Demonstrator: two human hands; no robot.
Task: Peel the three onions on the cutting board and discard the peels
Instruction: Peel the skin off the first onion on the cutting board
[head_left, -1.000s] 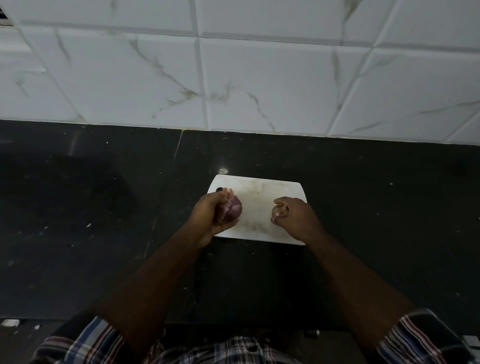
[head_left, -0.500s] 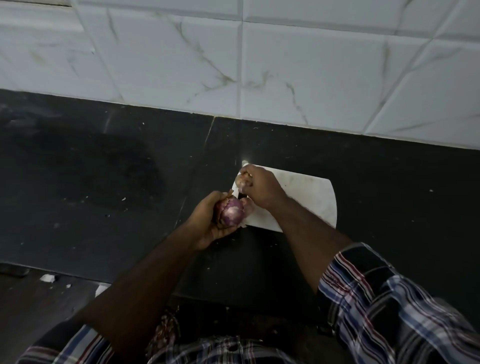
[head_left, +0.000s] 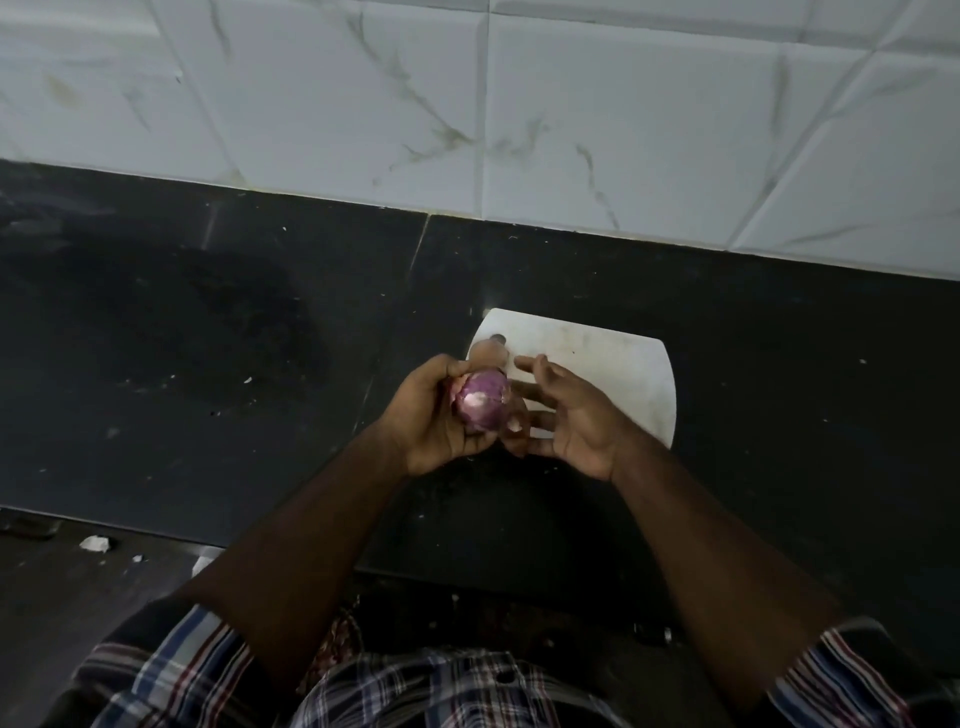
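The onion (head_left: 485, 397) is gripped in the curled left hand (head_left: 436, 415) above the cutting board's (head_left: 613, 374) near left corner; the right hand (head_left: 566, 410) is spread open beside it, holding nothing. Loose peel could be dropped onto the bench (head_left: 260, 338), or the slick onion let slip

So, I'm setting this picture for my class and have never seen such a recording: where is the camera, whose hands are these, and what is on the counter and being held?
There is no machine here. The camera sits on a person's head, looking forward and down at their own bare hands. The left hand grips a red onion, partly peeled, with some skin loose at its side. The right hand is beside it with fingers spread, its thumb apparently touching the onion. Behind them a white cutting board lies on a black counter, below a white tiled wall. No other onions show.
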